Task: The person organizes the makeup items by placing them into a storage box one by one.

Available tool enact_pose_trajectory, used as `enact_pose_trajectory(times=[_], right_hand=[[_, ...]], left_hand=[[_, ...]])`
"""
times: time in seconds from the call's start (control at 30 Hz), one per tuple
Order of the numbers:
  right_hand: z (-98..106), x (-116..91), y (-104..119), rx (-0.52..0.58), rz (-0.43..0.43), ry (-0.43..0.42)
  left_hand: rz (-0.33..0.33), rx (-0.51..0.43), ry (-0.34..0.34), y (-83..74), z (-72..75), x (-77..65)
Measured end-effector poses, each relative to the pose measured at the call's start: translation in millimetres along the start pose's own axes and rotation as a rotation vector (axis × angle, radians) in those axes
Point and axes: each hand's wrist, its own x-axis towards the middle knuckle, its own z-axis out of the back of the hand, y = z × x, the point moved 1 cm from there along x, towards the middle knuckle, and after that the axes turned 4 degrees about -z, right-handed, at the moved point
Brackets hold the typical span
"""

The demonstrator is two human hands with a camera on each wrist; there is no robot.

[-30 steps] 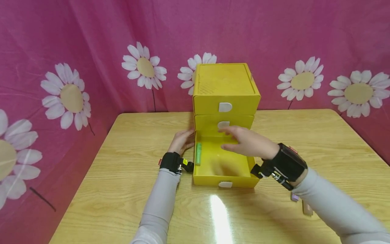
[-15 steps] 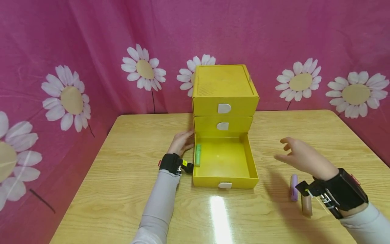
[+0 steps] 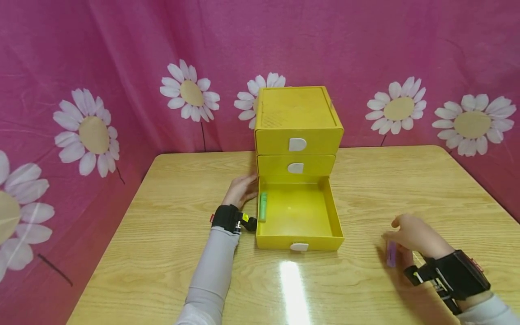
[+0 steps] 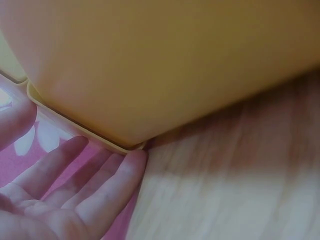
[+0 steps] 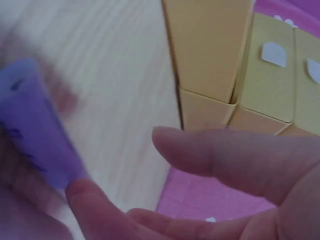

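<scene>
A yellow drawer cabinet point(image 3: 298, 108) stands on the table with its bottom drawer point(image 3: 294, 212) pulled out. Along that drawer's left wall lies a green cylinder point(image 3: 263, 207). My left hand point(image 3: 240, 190) is at the cabinet's left side; in the left wrist view its fairly straight fingers point(image 4: 112, 192) touch the cabinet's edge. On the right, my right hand point(image 3: 418, 237) is low over a purple cylinder point(image 3: 391, 254) with dark lettering, also seen in the right wrist view. There the thumb stands well apart from the fingers, and one fingertip point(image 5: 82, 195) meets or overlaps the cylinder's end.
The wooden table point(image 3: 183, 189) carries everything. Behind it hangs a pink curtain point(image 3: 317, 40) with white flowers. White tabs point(image 3: 298, 144) mark the drawer fronts. The two upper drawers are closed.
My right hand has moved from above the pulled-out drawer to the right, then down to the purple cylinder. The brown cylinder beside it is now mostly or wholly hidden. My left hand has stayed put.
</scene>
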Motion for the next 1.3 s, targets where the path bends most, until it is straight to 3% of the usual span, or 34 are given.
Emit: enact_pose_trajectory(times=[0.33,0.63,0.93,1.07,1.3], right_hand=[[-14,2,-8,-0.008,0.007,-0.054],[-21,6,-5,0.069,-0.082,0.021],[-21,8,-5,0.09,-0.088,0.053],[-13,9,-4,0.087,-0.058,0.066],[24,12,15,0.269,0.005,0.077]], left_hand=[[-0.007,-0.004,0.002,0.5,-0.1,-0.4],[-0.01,-0.009,0.009,-0.3,-0.4,-0.4],[-0.015,-0.016,0.006,-0.6,-0.4,-1.4],[-0.012,-0.008,0.009,-0.9,-0.5,-2.1],[-0.008,-0.001,0.011,-0.4,-0.2,-1.9]])
